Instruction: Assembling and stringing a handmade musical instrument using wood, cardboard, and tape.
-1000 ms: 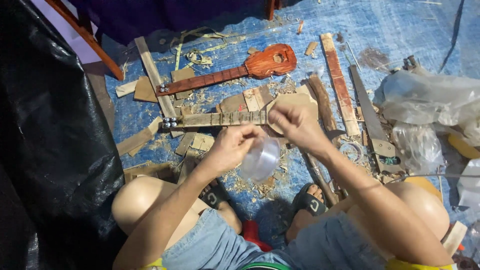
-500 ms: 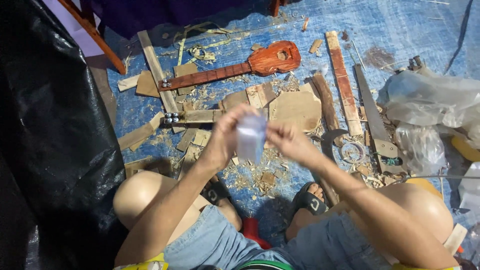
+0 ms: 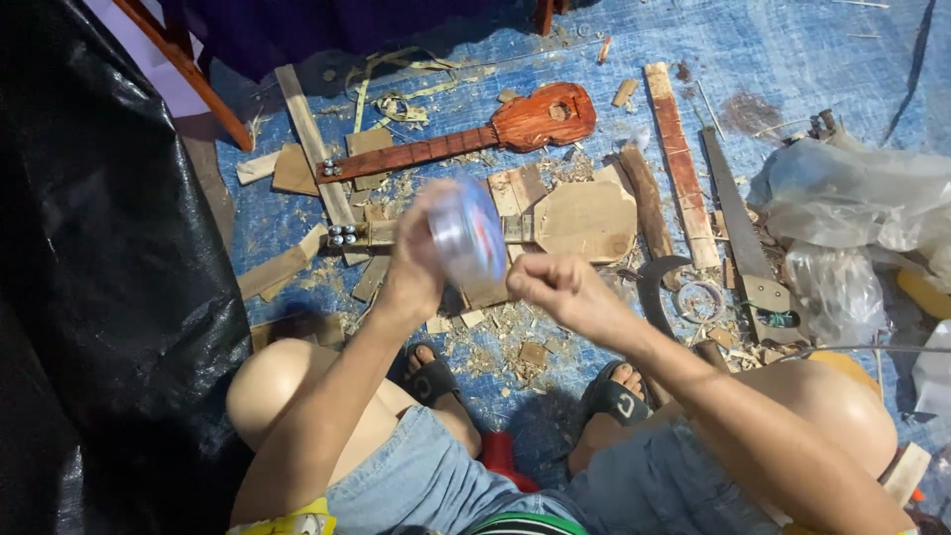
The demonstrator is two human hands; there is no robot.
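I see my left hand gripping a small clear plastic tub, glossy and blurred; the small guitar beyond it is reddish wood with a smooth, faintly shiny finish; the unfinished guitar body is pale, matt raw wood, with dull metal tuning pegs at its head. The ground sheet looks like woven blue plastic, rough with wood shavings; the bags are thin, glossy, crinkled plastic; the hand saw has a dull grey metal blade.
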